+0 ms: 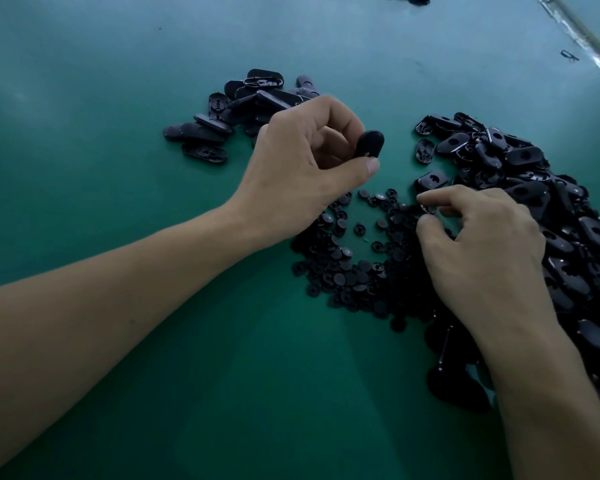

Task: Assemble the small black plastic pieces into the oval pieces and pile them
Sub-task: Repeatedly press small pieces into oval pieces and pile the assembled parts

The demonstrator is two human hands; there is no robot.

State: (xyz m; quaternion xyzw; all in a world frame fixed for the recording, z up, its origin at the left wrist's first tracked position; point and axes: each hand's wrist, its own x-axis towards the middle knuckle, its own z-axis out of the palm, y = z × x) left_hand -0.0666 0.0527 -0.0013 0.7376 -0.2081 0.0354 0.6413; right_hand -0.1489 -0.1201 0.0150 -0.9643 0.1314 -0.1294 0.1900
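While left hand (302, 168) pinches an oval piece (369, 144), right hand (482, 247) pinching small round piece (428, 207), oval pile (243, 109) at eleven o'clock.

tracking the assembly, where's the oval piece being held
Head view, centre: the oval piece is pinched in the left hand, just beyond the small round pieces.

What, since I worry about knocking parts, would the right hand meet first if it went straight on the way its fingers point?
Probably the loose small round pieces just beyond the fingertips of the right hand, well before the left hand; its height is unclear.
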